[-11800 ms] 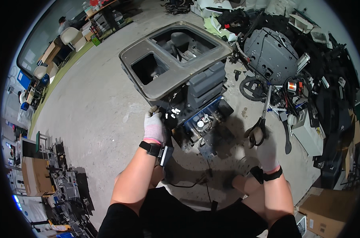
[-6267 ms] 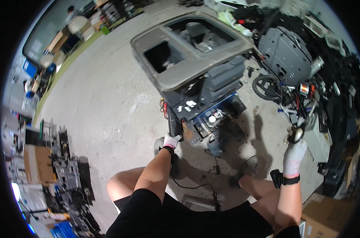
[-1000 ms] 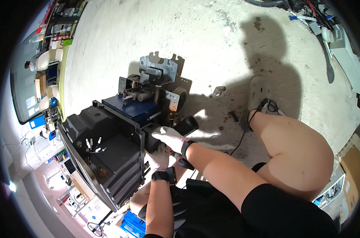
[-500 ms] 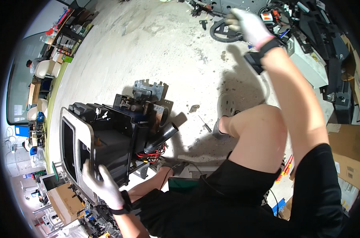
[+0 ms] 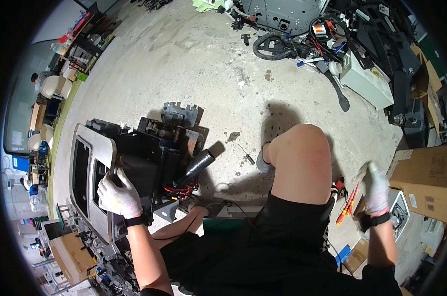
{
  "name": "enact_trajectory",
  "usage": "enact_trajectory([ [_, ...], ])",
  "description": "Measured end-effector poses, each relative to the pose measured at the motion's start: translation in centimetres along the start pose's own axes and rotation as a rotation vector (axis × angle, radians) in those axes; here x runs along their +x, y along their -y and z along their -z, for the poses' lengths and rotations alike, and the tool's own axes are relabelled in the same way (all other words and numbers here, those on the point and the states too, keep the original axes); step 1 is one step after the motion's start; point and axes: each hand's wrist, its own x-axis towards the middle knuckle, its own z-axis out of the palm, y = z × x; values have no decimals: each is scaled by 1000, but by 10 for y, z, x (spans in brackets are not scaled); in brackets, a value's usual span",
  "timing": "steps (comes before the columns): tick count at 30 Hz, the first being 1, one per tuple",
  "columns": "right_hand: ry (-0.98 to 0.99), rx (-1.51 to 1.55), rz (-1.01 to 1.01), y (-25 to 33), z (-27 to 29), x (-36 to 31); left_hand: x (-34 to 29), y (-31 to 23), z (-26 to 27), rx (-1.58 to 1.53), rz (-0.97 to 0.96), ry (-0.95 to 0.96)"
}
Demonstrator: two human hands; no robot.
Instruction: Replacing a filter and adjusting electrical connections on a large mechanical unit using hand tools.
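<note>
My left hand [image 5: 119, 195], in a white glove, closes around the inner edge of the light grey frame [image 5: 97, 148] on a black machine housing [image 5: 142, 160]. Its thumb and fingers lie on either side of that edge. The housing rests on its side at my left, with a black tube [image 5: 198, 166] and red wires [image 5: 180, 190] by its lower right. My right hand [image 5: 375, 187], gloved too, hangs at the right just beside red-and-yellow screwdrivers [image 5: 349, 204]. Motion smears its fingers, so I cannot see whether anything is in them.
A thin dark-handled screwdriver [image 5: 249, 158] and a small metal plate [image 5: 234, 136] lie on the concrete floor. Far right, a ribbed hose [image 5: 268, 49], cables and a pale grey box [image 5: 366, 81] form a pile. A cardboard box [image 5: 428, 182] stands at the right edge.
My right hand has come back from the far pile to the right side by the screwdrivers. The left hand has moved up along the frame and closed on its edge.
</note>
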Motion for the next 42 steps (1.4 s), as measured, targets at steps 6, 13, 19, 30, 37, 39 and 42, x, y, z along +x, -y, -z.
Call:
enact_trajectory([
  [6,60,79,-446,-181,14,-31,2,0,-7,-12,-22,-21],
  [13,226,22,-403,-220,-12,-67,1,15,-10,-122,-4,39],
  [19,356,-149,-310,-196,-4,-44,4,33,-20,-221,-3,9],
  [30,417,-399,-242,-161,2,-68,19,58,-33,-349,7,114],
  [37,358,-465,-215,-117,-22,-80,18,79,-43,-409,-2,85],
  [39,289,-451,-194,-123,-7,-76,22,74,-46,-426,3,82],
  [42,306,-463,-189,-140,12,-77,24,69,-52,-457,9,83],
])
